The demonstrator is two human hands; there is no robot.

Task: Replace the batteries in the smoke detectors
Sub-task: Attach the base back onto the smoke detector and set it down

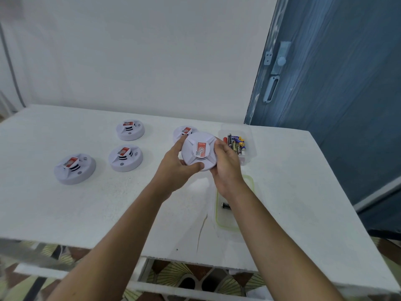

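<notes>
- White wall and a blue door (pixel 338 83) stand behind a white table (pixel 65 203) that fills most of the view.
- Both hands hold one smoke detector (pixel 199 151) lifted above the table, right of centre, its face with the red label turned toward the person.
- Her or his left hand (pixel 173 168) wraps the near-left rim, thumb across the lower edge and fingers curled behind; the right hand (pixel 226 164) clasps the right rim, fingers closed around the back.
- It looks like a twisting grip, either to part the detector from its base or to close it up again; which one, I cannot tell.
- Four more detectors sit face up on the table: a far-left one (pixel 130 129), a middle one (pixel 125 158), a nearest-left one (pixel 74 168), and one (pixel 184 131) partly hidden just behind the held unit.
- At the far right, a clear tub (pixel 249 155) holds a cluster of batteries (pixel 235 143).
- Nearer, a green-rimmed tray (pixel 251 183) holds a single dark battery (pixel 225 205), the rest hidden by the forearm.
- Judging by that one battery, the work seems at an early stage, with most detectors apparently yet to be opened.
</notes>
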